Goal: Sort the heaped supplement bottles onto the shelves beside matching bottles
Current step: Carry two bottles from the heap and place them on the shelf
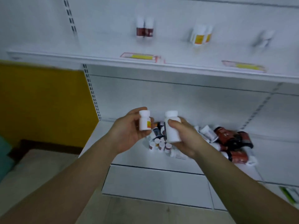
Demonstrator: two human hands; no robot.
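Head view, motion blur throughout, labels unreadable.

Your left hand [129, 131] is raised in front of the lower shelf, fingers curled round a small white bottle [144, 120] with a yellow-orange patch on its label. The bottle stands upright in your grip, cap up, thumb at its top edge.

Your right hand [186, 135] grips a larger white bottle [172, 126], also upright, cap up; thumb across its front, fingers wrapped behind. A dark edge of label shows on its left side. The two held bottles sit just beside each other, apart, above the heap.

The heap [202, 139] lies on the lower shelf [129, 156], behind and under your hands: small white-capped bottles with dark red labels toward the left, larger dark red and black bottles tipped on their sides toward the right. Exact count cannot be told.

On the upper shelf [97, 58]: a pair of white bottles with dark red labels [144, 29] standing together; to their right, well apart, a pair with yellow-orange labels [201, 35]; further right, a blurred white pair [265, 38], label colour cannot be told. Two price tags [140, 56] sit on the shelf's front edge.

A yellow panel [45, 102] stands left of the shelving
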